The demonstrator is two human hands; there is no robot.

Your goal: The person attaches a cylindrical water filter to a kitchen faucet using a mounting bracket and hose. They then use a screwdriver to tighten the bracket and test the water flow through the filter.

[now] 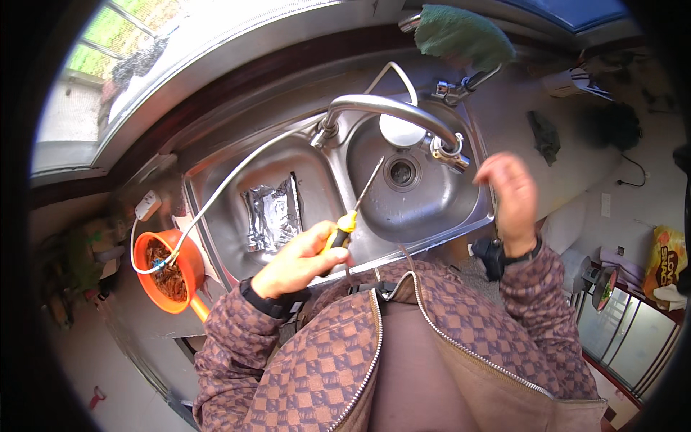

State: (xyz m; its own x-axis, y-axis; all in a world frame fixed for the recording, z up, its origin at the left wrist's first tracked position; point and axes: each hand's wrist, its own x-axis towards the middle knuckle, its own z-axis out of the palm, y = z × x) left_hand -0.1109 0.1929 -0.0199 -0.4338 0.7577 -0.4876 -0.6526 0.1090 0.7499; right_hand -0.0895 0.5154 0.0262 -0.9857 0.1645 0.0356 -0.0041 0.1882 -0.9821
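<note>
My left hand (302,256) is closed round the yellow and black handle of a screwdriver (341,229), its metal shaft pointing up over the divider of a double-bowl steel sink (353,259). My right hand (510,189), slightly blurred, is raised near the sink's right rim with fingers curled; nothing shows in it. A curved steel faucet (394,108) arches over the right bowl, its fitted end close to my right hand. A round white device (402,130) with a white cable sits behind the drain (401,173). A crumpled silver packet (272,210) lies in the left bowl.
An orange pot (196,259) holding brown material stands left of the sink, beside a white power socket (148,205). A green cloth (461,35) hangs over a second faucet (453,90) at the back. A dark cloth (544,137) lies on the right counter. The window is at upper left.
</note>
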